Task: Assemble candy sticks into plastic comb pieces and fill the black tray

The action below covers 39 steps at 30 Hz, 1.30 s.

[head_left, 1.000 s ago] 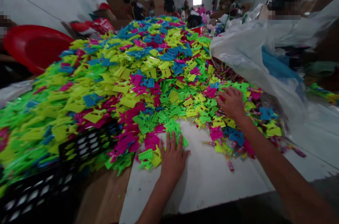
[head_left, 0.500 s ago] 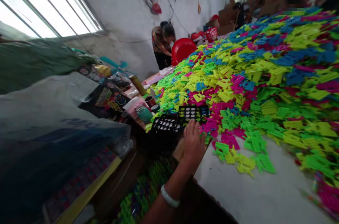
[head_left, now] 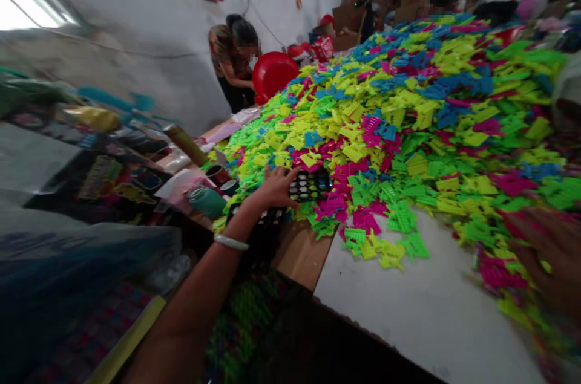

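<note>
My left hand (head_left: pixel 276 188), with a pale bangle (head_left: pixel 231 242) on its wrist, reaches to the left edge of a black perforated tray (head_left: pixel 309 185). Its fingers and thumb are apart; whether they touch the tray I cannot tell. A second black tray (head_left: pixel 271 216) lies partly hidden under my wrist. My right hand (head_left: pixel 551 251) is blurred at the right edge, over pink and yellow plastic pieces (head_left: pixel 502 269); its fingers are smeared. A large heap of small plastic pieces (head_left: pixel 354 112) in yellow, green, pink and blue covers the table.
A teal jar (head_left: pixel 206 201), a dark red cup (head_left: pixel 218 175) and a yellowish cylinder (head_left: pixel 185 145) stand left of the heap. Bags and a dark printed box (head_left: pixel 120 181) fill the left side. Behind, a person (head_left: pixel 231 60) holds a red basin (head_left: pixel 275 74).
The view has swung to the right. My left hand has moved forward from the front of the black trays to the far tray's left side. My right hand has come into view at the right.
</note>
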Motion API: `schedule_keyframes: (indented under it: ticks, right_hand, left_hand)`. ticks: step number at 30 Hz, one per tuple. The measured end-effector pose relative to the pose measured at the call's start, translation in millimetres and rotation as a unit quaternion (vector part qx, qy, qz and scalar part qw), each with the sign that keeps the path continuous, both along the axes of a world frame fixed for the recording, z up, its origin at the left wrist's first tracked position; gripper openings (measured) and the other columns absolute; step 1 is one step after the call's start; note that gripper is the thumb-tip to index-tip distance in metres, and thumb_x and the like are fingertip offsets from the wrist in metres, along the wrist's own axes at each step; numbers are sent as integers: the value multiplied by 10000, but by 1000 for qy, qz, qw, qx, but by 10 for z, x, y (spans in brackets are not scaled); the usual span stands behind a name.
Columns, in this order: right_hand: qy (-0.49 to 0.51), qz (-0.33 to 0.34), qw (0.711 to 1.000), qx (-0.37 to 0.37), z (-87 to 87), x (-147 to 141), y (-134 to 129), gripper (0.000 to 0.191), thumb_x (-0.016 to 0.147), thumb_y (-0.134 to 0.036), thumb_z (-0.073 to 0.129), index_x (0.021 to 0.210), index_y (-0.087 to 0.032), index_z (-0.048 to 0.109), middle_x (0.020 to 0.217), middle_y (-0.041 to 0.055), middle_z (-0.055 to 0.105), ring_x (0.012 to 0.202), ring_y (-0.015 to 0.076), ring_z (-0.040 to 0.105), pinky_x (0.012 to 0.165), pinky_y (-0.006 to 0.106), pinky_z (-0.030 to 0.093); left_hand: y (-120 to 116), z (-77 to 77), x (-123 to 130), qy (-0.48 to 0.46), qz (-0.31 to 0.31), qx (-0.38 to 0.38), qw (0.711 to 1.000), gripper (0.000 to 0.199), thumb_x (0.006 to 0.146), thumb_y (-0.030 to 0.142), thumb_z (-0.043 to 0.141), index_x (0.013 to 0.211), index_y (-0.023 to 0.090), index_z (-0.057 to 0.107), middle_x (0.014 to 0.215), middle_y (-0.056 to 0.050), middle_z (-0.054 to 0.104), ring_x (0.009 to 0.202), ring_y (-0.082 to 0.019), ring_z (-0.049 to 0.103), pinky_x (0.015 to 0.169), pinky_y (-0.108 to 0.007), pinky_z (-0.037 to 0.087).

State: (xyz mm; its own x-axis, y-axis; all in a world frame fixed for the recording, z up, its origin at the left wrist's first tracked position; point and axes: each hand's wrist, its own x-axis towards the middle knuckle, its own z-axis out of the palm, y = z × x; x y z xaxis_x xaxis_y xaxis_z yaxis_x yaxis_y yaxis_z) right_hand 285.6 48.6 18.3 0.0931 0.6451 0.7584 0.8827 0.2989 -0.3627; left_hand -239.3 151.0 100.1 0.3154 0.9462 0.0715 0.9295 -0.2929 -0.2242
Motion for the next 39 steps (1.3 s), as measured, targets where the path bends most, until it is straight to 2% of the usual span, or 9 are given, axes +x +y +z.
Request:
schedule_keyframes:
  ticks: [4, 9, 13, 17, 22, 26, 29, 32, 39]
  right_hand:
    - [-117, 63, 990, -42, -66, -96, -215, 473, 914, -344, 522, 1382, -325, 458, 1319, 123, 546, 1238, 276, 484, 1043, 495, 360]
    - [-110, 117, 979, -122, -259, -734, -422, 451, 959, -249, 428, 1409, -257, 400, 1386, 112, 467, 1272, 252, 434, 1042, 466, 390]
    - [-164, 140, 949, -228, -437, -1481, -353, 719, 878, -435, 590, 1485, -249, 253, 1546, 168, 142, 1391, 395, 173, 1062, 603, 273]
    - [-177, 107, 942, -265, -541, -1812, 134, 613, 913, -461, 535, 1462, -341, 292, 1554, 117, 156, 1394, 426, 117, 1056, 660, 191]
    - [-180, 127, 933, -285, -366, -1524, 517, 562, 919, -440, 544, 1428, -267, 382, 1509, 123, 287, 1375, 358, 236, 1066, 571, 267]
    - [-114, 102, 959, -237, -162, -1029, 80, 290, 967, -269, 457, 1228, -227, 576, 1279, 95, 550, 1172, 220, 506, 993, 393, 410]
    - [-78, -64, 962, -253, -148, -637, -419, 230, 965, -278, 435, 933, -172, 637, 919, 97, 629, 910, 233, 592, 801, 343, 482]
    - [-113, -181, 927, -310, -241, -392, -752, 233, 894, -388, 577, 874, -157, 604, 839, 105, 606, 826, 267, 587, 676, 345, 464]
    - [32, -124, 916, -381, -241, -275, -662, 242, 854, -398, 583, 731, -192, 609, 750, 38, 635, 677, 195, 585, 593, 290, 391]
  left_hand:
    - [-164, 210, -38, -23, -37, 112, 993, 858, 773, 650, 446, 1375, 44, 374, 1304, -142, 414, 1326, -447, 297, 1037, -676, 45]
    - [-676, 352, 119, -69, 8, 224, 972, 997, 685, 871, 248, 1380, 177, 425, 1462, -155, 277, 1333, -499, 249, 995, -694, 205]
    - [-1197, 90, 456, -102, -18, 163, 981, 922, 646, 882, 338, 1305, 263, 522, 1276, -136, 525, 1132, -402, 529, 891, -599, 409]
    - [-1627, -380, 807, -148, -63, 72, 984, 762, 677, 717, 542, 1337, 343, 470, 1289, -119, 546, 1133, -364, 538, 871, -531, 434]
    - [-1930, -814, 1222, -163, 10, 38, 986, 692, 666, 658, 600, 1255, 297, 563, 1227, -149, 559, 1057, -365, 546, 852, -537, 411]
    - [-2060, -930, 1592, -176, 45, 11, 983, 725, 691, 644, 597, 1301, 259, 519, 1206, -171, 537, 1053, -352, 532, 859, -526, 398]
    - [-2097, -949, 1895, -189, 33, 18, 981, 718, 702, 619, 611, 1288, 212, 531, 1212, -194, 515, 1083, -353, 505, 890, -536, 377]
    - [-2080, -989, 2161, -178, 27, 12, 984, 727, 718, 583, 627, 1307, 172, 512, 1258, -227, 483, 1134, -377, 466, 906, -554, 355]
    - [-2167, -1131, 2340, -187, -12, -29, 982, 818, 781, 661, 507, 1383, 117, 406, 1357, -268, 418, 1185, -393, 436, 857, -531, 413]
